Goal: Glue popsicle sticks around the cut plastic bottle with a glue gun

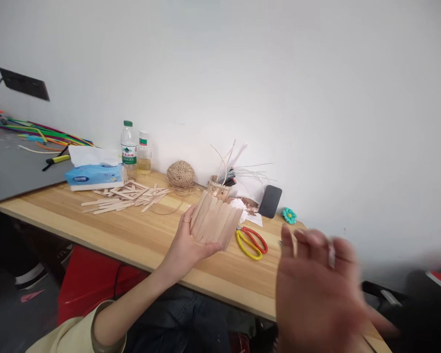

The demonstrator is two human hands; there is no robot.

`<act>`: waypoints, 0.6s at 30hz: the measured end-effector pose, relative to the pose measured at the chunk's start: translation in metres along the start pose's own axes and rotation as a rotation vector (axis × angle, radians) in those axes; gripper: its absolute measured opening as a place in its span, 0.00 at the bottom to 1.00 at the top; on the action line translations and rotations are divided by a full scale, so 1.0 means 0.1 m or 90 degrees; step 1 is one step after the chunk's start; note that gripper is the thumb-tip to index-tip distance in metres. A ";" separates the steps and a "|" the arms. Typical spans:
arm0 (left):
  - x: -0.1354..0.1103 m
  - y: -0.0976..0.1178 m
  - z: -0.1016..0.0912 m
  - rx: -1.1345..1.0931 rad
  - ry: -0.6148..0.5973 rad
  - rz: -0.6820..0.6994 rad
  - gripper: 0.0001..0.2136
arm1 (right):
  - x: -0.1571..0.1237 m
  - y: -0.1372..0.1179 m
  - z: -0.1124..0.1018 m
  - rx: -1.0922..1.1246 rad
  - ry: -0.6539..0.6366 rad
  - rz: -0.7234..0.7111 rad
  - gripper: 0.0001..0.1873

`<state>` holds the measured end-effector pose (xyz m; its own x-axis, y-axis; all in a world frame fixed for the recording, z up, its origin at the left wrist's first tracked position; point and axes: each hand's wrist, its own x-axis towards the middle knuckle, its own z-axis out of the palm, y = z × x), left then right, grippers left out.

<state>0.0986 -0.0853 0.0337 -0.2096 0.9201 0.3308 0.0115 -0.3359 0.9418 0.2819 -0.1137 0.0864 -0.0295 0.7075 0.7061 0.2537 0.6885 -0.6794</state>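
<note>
My left hand [183,250], with a thin ring on one finger, grips a piece made of craft sticks [215,220] set side by side. Its thumb presses the lower edge and the piece is tilted above the table. Whether more sides lie behind its front face cannot be made out. Close to the camera at the right, my right hand [318,284] is raised and smeared by motion. Its fingers are bent but apart, the thumb sticks out to the right, and nothing shows in the palm. Scissors [252,242] with red and yellow handles lie between the two hands.
Loose craft sticks [128,196] are heaped beside a blue tissue pack [95,176]. Behind stand a water bottle [128,147], a small bottle [143,154] and a twine ball [181,174]. A stick holder [219,186], dark phone [270,201] and teal flower [289,215] line the wall.
</note>
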 end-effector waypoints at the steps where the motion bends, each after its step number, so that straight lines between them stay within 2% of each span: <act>1: -0.01 0.00 0.01 -0.046 -0.024 -0.021 0.46 | 0.05 0.09 0.08 0.044 0.027 -0.003 0.27; 2: -0.02 0.00 0.02 -0.087 -0.043 -0.035 0.46 | 0.09 0.18 0.16 0.122 0.042 0.015 0.29; 4: -0.03 0.00 0.03 -0.150 -0.073 -0.048 0.46 | 0.14 0.35 0.30 0.236 0.016 0.109 0.34; 7: -0.06 -0.02 0.05 -0.188 -0.097 -0.053 0.43 | 0.15 0.50 0.43 0.307 -0.034 0.202 0.39; 13: -0.05 -0.03 0.00 -0.172 -0.156 -0.092 0.41 | 0.12 0.53 0.47 0.331 -0.070 0.242 0.42; 18: 0.01 0.02 -0.05 -0.095 -0.106 -0.060 0.47 | 0.09 0.56 0.52 0.339 -0.067 0.234 0.45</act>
<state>0.0931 -0.0860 0.0361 -0.0388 0.9650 0.2594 -0.1468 -0.2623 0.9537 0.2454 -0.0610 0.0443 -0.1337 0.9052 0.4034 -0.2467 0.3639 -0.8982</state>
